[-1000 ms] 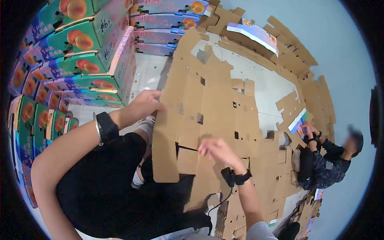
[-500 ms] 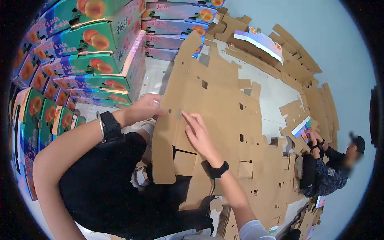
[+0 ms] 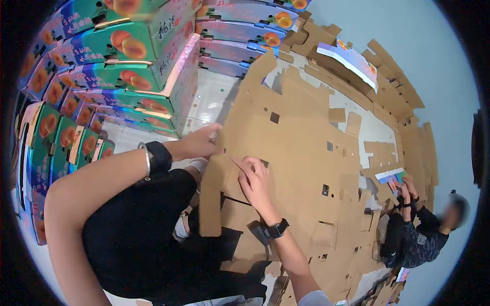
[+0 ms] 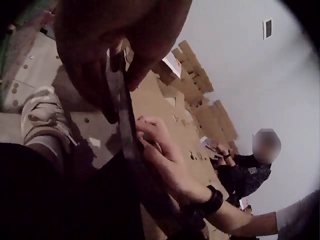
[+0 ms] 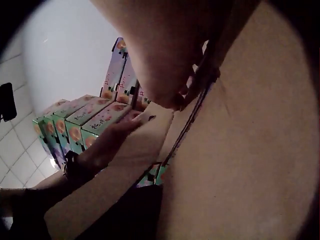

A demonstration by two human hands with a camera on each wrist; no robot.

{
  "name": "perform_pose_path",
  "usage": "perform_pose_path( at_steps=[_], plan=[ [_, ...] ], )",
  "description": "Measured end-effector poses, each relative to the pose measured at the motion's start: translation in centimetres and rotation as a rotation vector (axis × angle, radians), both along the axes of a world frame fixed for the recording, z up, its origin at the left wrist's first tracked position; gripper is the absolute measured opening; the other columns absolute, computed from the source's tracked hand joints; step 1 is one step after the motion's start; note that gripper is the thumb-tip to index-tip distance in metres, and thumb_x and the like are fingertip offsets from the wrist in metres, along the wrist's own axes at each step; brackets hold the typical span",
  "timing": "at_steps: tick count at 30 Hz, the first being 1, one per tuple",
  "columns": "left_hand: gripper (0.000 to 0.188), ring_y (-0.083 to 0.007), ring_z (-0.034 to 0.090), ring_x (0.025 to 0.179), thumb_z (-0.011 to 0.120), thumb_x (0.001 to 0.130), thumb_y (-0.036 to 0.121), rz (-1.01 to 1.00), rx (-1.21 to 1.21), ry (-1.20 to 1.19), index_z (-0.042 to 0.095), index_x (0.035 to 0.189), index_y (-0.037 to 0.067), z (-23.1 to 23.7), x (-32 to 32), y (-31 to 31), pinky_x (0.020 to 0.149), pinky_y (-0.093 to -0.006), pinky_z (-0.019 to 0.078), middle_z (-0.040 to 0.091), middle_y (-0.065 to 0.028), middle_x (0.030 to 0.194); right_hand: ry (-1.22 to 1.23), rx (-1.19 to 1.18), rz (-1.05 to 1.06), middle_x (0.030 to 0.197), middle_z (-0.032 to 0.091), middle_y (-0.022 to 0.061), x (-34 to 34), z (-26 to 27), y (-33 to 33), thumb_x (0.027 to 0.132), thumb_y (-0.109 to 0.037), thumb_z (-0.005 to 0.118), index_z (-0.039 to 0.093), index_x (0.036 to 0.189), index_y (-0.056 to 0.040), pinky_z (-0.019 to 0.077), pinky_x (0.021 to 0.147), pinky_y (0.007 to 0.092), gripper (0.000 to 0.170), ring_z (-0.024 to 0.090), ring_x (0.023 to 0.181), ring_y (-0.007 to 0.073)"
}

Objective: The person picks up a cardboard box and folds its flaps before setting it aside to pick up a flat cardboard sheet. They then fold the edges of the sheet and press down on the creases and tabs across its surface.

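A large brown cardboard sheet (image 3: 293,137) with cut-out holes lies before the person, its long left flap tilted up. The left hand (image 3: 201,142) grips the flap's outer edge; in the left wrist view this hand (image 4: 120,45) has fingers on both sides of the thin edge. The right hand (image 3: 254,182) rests on the sheet just right of the flap, index finger extended, the others bent. In the right wrist view the right hand (image 5: 170,60) is at the fold, its fingertips partly hidden, and the left hand (image 5: 112,142) holds the flap (image 5: 125,155).
Stacked green and pink peach-printed boxes (image 3: 122,43) stand at the left. Another person (image 3: 418,234) sits at the right, handling a printed piece (image 3: 390,176). More flattened cardboard (image 3: 398,86) leans along the wall. The person's knee and shoe are beside the flap.
The head view has shifted, so the scene sits further right and lower. The right hand came from above the sheet onto it beside the flap, which now stands more tilted. The left hand keeps its grip.
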State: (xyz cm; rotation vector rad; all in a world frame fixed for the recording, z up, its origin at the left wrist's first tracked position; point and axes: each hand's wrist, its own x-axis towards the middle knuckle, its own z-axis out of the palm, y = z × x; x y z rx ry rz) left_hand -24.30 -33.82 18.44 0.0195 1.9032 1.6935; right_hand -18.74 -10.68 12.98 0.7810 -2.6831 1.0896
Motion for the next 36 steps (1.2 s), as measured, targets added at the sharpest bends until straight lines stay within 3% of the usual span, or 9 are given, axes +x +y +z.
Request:
perform_pose_path(
  at_steps=[12,13,16,18,21,25,31,33,36],
  plan=[
    [0.036,-0.0149,0.063,0.064,0.062,0.078,0.003,0.017,0.020,0.083,0.047,0.111,0.007,0.9,-0.1,0.9,0.051,-0.0288,0.0500,0.062,-0.0095,0.080,-0.019,0.012,0.056,0.105,0.052,0.0088,-0.7,-0.3,0.5,0.084,-0.002,0.057,0.060,0.124,-0.0122,0.0404,0.086,0.0363,0.041,0.051,0.098,0.0236],
    [0.034,-0.0147,0.063,0.066,0.062,0.079,0.003,0.031,0.028,0.034,0.048,0.110,0.007,1.5,0.0,0.9,0.052,-0.0287,0.0503,0.063,-0.0088,0.081,-0.013,0.012,0.049,0.105,0.052,0.0088,-0.7,0.4,0.9,0.084,-0.002,0.057,0.060,0.124,-0.0122,0.0404,0.086,0.0363,0.041,0.051,0.098,0.0236],
    [0.031,-0.0146,0.065,0.070,0.062,0.081,0.002,0.052,0.037,0.032,0.049,0.108,0.007,2.9,0.1,0.8,0.055,-0.0290,0.0515,0.064,-0.0076,0.084,-0.418,-0.274,0.203,0.114,0.051,0.0093,-0.8,4.4,3.9,0.089,-0.008,0.057,0.058,0.126,-0.0124,0.0389,0.094,0.0361,0.038,0.050,0.107,0.0222],
    [0.031,-0.0144,0.065,0.072,0.063,0.081,0.002,0.049,0.060,0.020,0.049,0.109,0.008,4.5,0.4,0.6,0.057,-0.0293,0.0520,0.064,-0.0067,0.085,-0.436,0.023,0.405,0.130,0.048,0.0101,-1.7,7.4,7.1,0.092,-0.019,0.056,0.053,0.132,-0.0102,0.0351,0.103,0.0365,0.041,0.045,0.122,0.0237],
    [0.032,-0.0139,0.065,0.074,0.065,0.082,0.004,0.015,0.062,0.003,0.049,0.110,0.008,4.9,0.0,0.9,0.061,-0.0294,0.0523,0.064,-0.0053,0.088,-0.663,0.068,0.381,0.140,0.042,0.0164,-2.3,14.2,10.0,0.096,-0.027,0.051,0.046,0.136,-0.0052,0.0291,0.110,0.0364,0.046,0.038,0.132,0.0294],
    [0.034,-0.0133,0.065,0.081,0.065,0.083,0.004,-0.005,0.094,0.024,0.047,0.111,0.009,4.2,0.2,0.4,0.061,-0.0275,0.0505,0.065,-0.0056,0.093,-0.473,0.169,0.365,0.140,0.044,0.0179,-6.7,18.1,9.3,0.096,-0.029,0.050,0.042,0.138,-0.0035,0.0315,0.109,0.0374,0.050,0.040,0.132,0.0303],
    [0.036,-0.0146,0.063,0.084,0.065,0.082,0.001,-0.005,0.151,0.053,0.047,0.112,0.010,4.1,0.8,0.4,0.063,-0.0275,0.0500,0.066,-0.0081,0.096,-0.159,0.233,0.080,0.129,0.050,0.0187,-14.4,6.0,1.0,0.092,-0.023,0.052,0.041,0.136,-0.0011,0.0337,0.105,0.0411,0.051,0.044,0.123,0.0355],
    [0.041,-0.0173,0.063,0.086,0.065,0.081,-0.001,0.000,0.085,0.087,0.046,0.116,0.011,4.4,1.0,0.1,0.067,-0.0297,0.0510,0.066,-0.0089,0.096,0.064,-0.042,-0.043,0.121,0.053,0.0201,-14.3,3.8,-0.7,0.086,-0.018,0.056,0.051,0.118,-0.0021,0.0387,0.098,0.0428,0.036,0.048,0.115,0.0374],
    [0.044,-0.0179,0.064,0.085,0.064,0.082,-0.002,0.060,0.031,-0.032,0.044,0.119,0.011,5.4,1.1,-0.1,0.068,-0.0307,0.0515,0.066,-0.0103,0.096,-0.020,-0.142,-0.105,0.123,0.051,0.0181,-14.8,2.6,-1.3,0.088,-0.017,0.057,0.049,0.120,-0.0015,0.0350,0.103,0.0419,0.037,0.043,0.121,0.0363]
  ],
)
